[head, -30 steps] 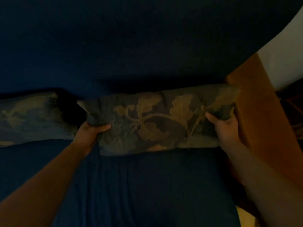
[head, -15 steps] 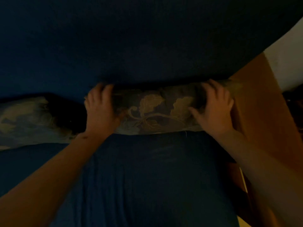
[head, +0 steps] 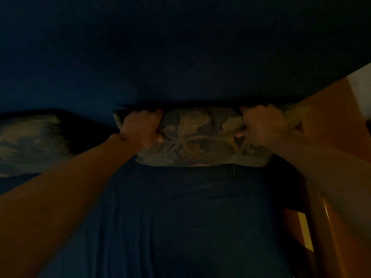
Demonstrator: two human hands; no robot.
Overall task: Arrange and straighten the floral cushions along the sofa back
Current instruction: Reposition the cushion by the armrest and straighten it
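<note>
left hand: the left hand (head: 141, 128) is curled tight around the left end of the floral cushion (head: 200, 137), fingers wrapped over its top edge and thumb pressed into the front face
right hand: the right hand (head: 263, 127) is clenched the same way on the right end, thumb dug into the patterned fabric, knuckles bunched
cushion in hand: it lies lengthwise at the rear of the seat (head: 180, 217), its top edge tucked under the overhang of the sofa back (head: 180, 57), its lower edge resting on the seat
second cushion: another floral cushion (head: 30, 141) sits well to the left against the same back, apart from the held one, with a dark gap between them
right side: the cushion's right corner lies just beside the wooden armrest (head: 331, 121); whether it touches cannot be told in this dim light
risk, creasing: both grips squeeze the filling at the ends, so I judge the cover could stay puckered there once let go, leaving the cushion lumpy instead of straight
risk, tilt: if one hand pushes harder than the other, the cushion may end up skewed against the back
risk, jamming: shoved too far under the overhang, it could fold over and slump
risk, spacing: the gap on the left may remain uneven unless the row is closed up
risk, light: the scene is very dark, so misalignment would be easy to miss
</note>
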